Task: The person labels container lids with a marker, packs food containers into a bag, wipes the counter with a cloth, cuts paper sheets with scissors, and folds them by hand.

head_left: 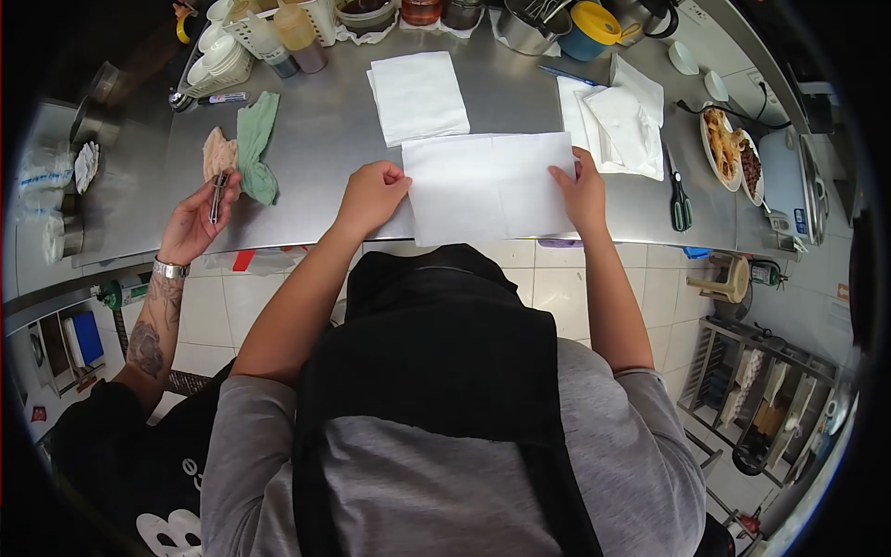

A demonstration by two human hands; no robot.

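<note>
A white paper sheet (487, 186) with a faint crease is stretched between my two hands, over the front part of the steel counter. My left hand (373, 197) pinches its left edge, fingers curled in. At the opposite edge my right hand (582, 190) grips it, thumb on top and fingers behind. Just beyond the sheet lies a stack of white paper (419, 96), slightly overlapped by it. To the right, folded white papers (620, 130) lie in a loose pile with a blue pen (568, 74) at their top edge.
Left of me, a co-worker's hand (206, 209) holds a small metal tool near a green cloth (257, 144). Scissors (680, 200) lie at the right, before plates of food (722, 148). Bottles (299, 37), a basket (223, 70) and a metal pot (531, 30) line the back of the counter (334, 111).
</note>
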